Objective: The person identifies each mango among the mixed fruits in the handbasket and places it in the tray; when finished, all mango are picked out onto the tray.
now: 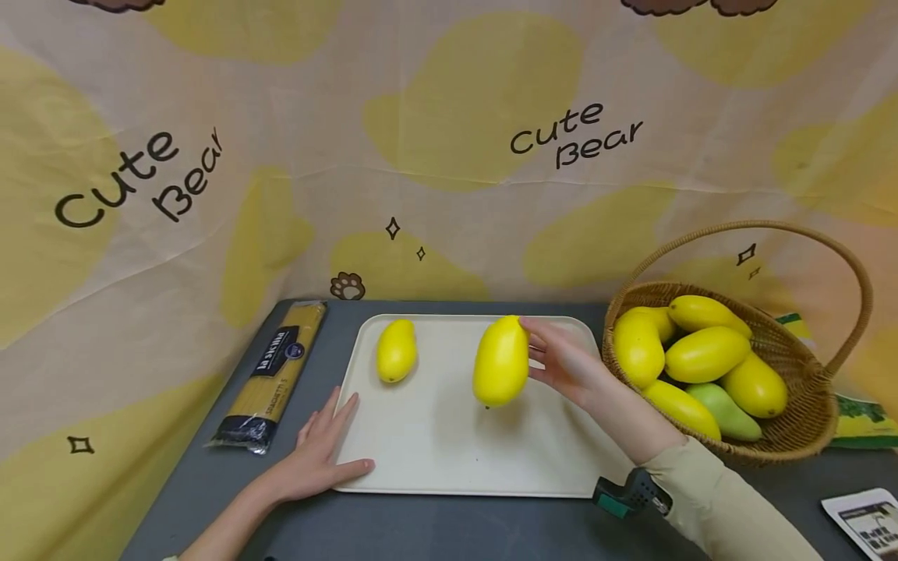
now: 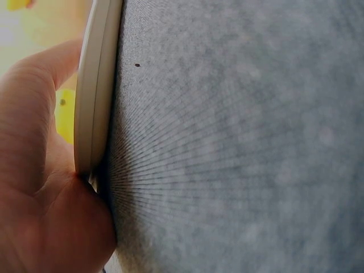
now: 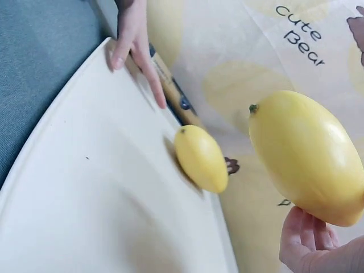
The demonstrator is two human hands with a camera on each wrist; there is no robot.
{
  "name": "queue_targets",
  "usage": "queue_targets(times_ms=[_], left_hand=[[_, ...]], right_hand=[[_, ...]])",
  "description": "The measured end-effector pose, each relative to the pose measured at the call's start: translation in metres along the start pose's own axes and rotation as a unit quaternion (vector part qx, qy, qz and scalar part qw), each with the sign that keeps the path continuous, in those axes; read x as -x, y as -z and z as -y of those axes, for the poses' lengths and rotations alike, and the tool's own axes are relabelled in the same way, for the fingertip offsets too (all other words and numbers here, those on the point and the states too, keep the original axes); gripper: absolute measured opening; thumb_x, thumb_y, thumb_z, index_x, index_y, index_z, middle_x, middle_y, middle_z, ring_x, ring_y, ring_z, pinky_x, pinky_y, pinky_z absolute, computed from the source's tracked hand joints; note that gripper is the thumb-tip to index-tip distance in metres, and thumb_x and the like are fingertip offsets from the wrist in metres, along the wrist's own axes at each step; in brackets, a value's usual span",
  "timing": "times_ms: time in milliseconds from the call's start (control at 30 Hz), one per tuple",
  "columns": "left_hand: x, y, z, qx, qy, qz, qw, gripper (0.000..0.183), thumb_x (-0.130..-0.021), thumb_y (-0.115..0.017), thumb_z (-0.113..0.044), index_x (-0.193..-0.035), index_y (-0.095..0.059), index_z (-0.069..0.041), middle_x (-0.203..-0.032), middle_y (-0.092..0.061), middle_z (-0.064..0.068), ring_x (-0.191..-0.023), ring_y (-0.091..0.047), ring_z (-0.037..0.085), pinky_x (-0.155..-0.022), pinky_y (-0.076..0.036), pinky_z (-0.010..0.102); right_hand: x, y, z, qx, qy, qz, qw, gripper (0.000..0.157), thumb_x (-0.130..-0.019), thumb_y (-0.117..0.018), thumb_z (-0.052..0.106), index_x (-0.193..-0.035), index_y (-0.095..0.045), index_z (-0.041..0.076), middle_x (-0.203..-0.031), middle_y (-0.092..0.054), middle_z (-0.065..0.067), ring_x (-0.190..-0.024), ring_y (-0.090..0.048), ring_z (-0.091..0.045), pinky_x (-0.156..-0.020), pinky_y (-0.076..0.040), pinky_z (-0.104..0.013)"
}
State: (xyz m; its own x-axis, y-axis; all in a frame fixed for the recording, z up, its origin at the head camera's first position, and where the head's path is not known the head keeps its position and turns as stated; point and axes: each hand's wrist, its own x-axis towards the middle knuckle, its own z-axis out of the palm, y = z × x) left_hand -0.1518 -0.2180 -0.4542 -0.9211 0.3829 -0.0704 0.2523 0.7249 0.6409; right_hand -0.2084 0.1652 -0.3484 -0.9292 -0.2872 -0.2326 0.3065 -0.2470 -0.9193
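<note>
My right hand [image 1: 567, 365] holds a yellow mango [image 1: 500, 362] by its upper right side. The fruit hangs above the right half of a white tray [image 1: 421, 460], its shadow on the surface below. In the right wrist view the fingertips [image 3: 307, 230] press against one end of this mango, and the stem end points away from them. A second yellow mango [image 1: 396, 351] lies on the tray at the back left. At the tray's front left corner rests my left hand [image 1: 319, 452], fingers spread along the left rim and the thumb over the front part.
A wicker basket [image 1: 817, 413] with a tall handle stands on the right, holding several yellow mangoes and a green one [image 1: 722, 411]. Left of the tray lies a spaghetti pack [image 1: 270, 378]. A green-yellow packet [image 1: 863, 421] sits behind the basket, and a white-edged printed item [image 1: 866, 522] at front right.
</note>
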Motion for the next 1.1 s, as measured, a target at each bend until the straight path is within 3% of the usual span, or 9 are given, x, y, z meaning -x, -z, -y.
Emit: queue_targets(times_ms=[300, 633, 900, 1100], left_hand=[[0.000, 0.002, -0.001, 0.001, 0.002, 0.003, 1.0000, 0.100, -0.083, -0.070, -0.051, -0.155, -0.018, -0.005, -0.159, 0.007, 0.028, -0.143, 0.000, 0.049, -0.106, 0.004, 0.069], [-0.001, 0.001, 0.000, 0.003, 0.008, 0.010, 0.9999, 0.101, -0.084, -0.069, -0.052, -0.156, -0.017, -0.004, -0.159, 0.008, 0.027, -0.143, 0.001, 0.048, -0.106, 0.004, 0.068], [-0.001, 0.003, -0.003, 0.004, 0.007, 0.014, 0.9999, 0.101, -0.084, -0.070, -0.051, -0.155, -0.017, -0.004, -0.159, 0.007, 0.028, -0.144, 0.000, 0.047, -0.107, 0.004, 0.066], [0.000, 0.004, -0.003, 0.007, 0.013, 0.017, 0.9997, 0.100, -0.083, -0.071, -0.050, -0.155, -0.018, -0.004, -0.158, 0.008, 0.028, -0.143, 0.002, 0.049, -0.106, 0.005, 0.067]], right_hand=[[-0.050, -0.009, -0.033, 0.016, -0.043, -0.068, 0.997, 0.047, -0.099, -0.058, 0.036, -0.132, -0.052, 0.003, -0.111, -0.057, -0.006, -0.098, -0.054, -0.020, -0.082, -0.050, -0.028], [-0.096, -0.015, -0.050, 0.042, -0.064, -0.123, 0.989, 0.057, -0.094, -0.065, 0.037, -0.136, -0.052, 0.002, -0.120, -0.055, -0.012, -0.092, -0.057, -0.018, -0.072, -0.053, -0.022], [-0.117, -0.019, -0.054, 0.108, -0.065, -0.147, 0.981, 0.066, -0.090, -0.068, 0.043, -0.138, -0.050, 0.000, -0.130, -0.056, -0.015, -0.100, -0.058, -0.022, -0.081, -0.054, -0.026], [-0.124, -0.022, -0.058, 0.136, -0.057, -0.151, 0.978, 0.074, -0.088, -0.070, 0.046, -0.139, -0.048, -0.002, -0.127, -0.057, -0.016, -0.091, -0.058, -0.021, -0.079, -0.055, -0.026]])
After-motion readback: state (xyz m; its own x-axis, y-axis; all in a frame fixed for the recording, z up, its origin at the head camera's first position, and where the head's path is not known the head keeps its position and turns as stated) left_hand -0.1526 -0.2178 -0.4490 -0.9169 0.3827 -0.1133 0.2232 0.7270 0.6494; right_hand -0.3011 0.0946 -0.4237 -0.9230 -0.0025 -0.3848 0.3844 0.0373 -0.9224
